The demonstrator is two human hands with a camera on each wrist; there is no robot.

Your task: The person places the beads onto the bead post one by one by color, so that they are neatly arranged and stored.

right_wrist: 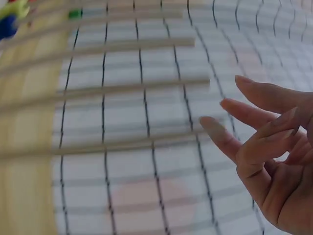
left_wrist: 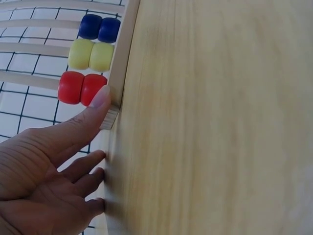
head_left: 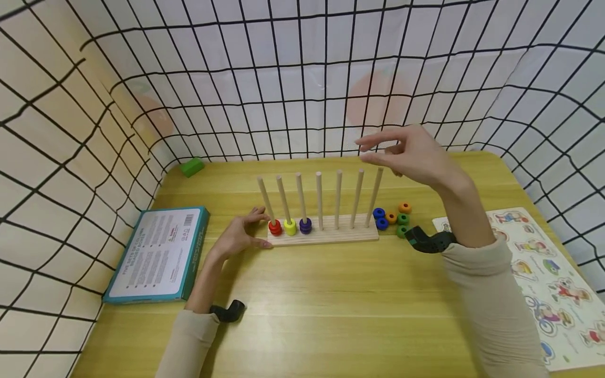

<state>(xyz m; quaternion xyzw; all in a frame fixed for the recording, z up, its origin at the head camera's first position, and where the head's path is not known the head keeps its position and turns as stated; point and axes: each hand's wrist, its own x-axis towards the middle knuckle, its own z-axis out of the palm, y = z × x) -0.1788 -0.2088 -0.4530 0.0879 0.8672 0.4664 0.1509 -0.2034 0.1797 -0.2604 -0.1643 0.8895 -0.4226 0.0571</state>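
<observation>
A wooden peg rack [head_left: 326, 237] with several upright rods stands mid-table. Two red beads [head_left: 275, 227] sit on its leftmost rod, two yellow beads [head_left: 290, 227] on the second and two dark purple beads [head_left: 305, 226] on the third; the other rods are bare. My left hand [head_left: 238, 236] holds the rack's left end, thumb on the front corner and fingers round behind. In the left wrist view the thumb [left_wrist: 100, 100] presses the base beside the red beads. My right hand [head_left: 411, 155] is raised above the rightmost rod, thumb and index finger apart, with nothing between them.
Loose blue beads [head_left: 382, 224], green beads [head_left: 403, 219] and orange beads [head_left: 404, 208] lie right of the rack. A teal-edged box [head_left: 156, 254] lies at left, a green block [head_left: 192, 167] at back left, a picture board [head_left: 557, 283] at right. Black wire mesh [head_left: 302, 79] surrounds the table.
</observation>
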